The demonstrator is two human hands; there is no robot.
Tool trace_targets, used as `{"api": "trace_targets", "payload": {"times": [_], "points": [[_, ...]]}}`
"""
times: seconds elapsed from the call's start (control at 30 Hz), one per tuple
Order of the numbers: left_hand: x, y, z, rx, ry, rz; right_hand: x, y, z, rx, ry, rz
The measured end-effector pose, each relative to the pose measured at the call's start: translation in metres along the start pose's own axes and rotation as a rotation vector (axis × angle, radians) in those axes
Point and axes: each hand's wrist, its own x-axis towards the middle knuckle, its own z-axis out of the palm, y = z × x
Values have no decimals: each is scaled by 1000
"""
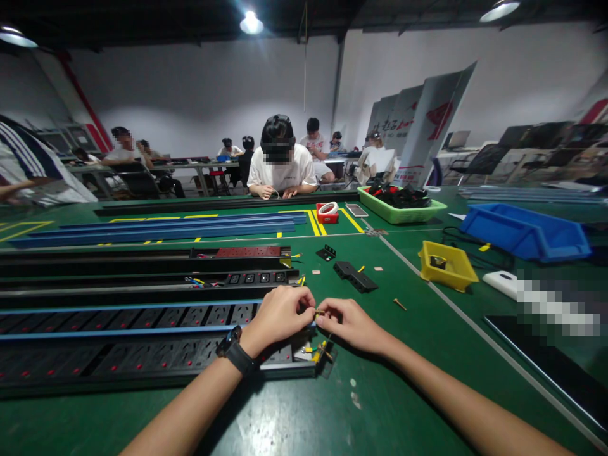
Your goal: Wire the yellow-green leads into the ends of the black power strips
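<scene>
My left hand [285, 312], with a black watch [232, 348] on its wrist, pinches at the end of a blue-edged power strip [175, 318]. My right hand [349, 322] meets it there, fingers closed. A small brass-coloured piece [320, 312] shows between the fingertips of both hands; its exact kind is too small to tell. Just below, the nearest black power strip [156, 358] ends in yellow-sleeved wire terminals [316, 350]. Behind lie a strip with several sockets [256, 277] and one with a red-brown socket section [247, 252].
Right of my hands lie black end brackets [354, 277] and a brass-coloured bolt [399, 304]. Farther right stand a yellow bin [449, 266], a blue bin [527, 231] and a green basket [401, 206]. Blue rails [166, 230] stretch behind the strips. A person [282, 168] sits opposite.
</scene>
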Motion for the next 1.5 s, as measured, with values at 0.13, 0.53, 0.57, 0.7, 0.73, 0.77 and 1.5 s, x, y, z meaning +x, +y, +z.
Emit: {"api": "trace_targets", "payload": {"times": [0.13,0.53,0.57,0.7,0.73,0.77,1.5], "points": [[0,0,-2,-10,-17,-7,0,2,0,-10,28,13],[1,0,-2,-7,-17,-11,3,8,-5,32,53,43],[1,0,-1,-10,-15,-11,3,8,-5,40,50,46],[1,0,0,-14,-6,-5,3,7,-7,67,40,53],[0,-1,0,-12,-3,-3,2,7,-7,71,38,55],[0,-1,0,-9,-1,-2,2,7,-8,74,37,58],[0,0,-1,40,-31,57,2,30,-62,-33,582,29]]}}
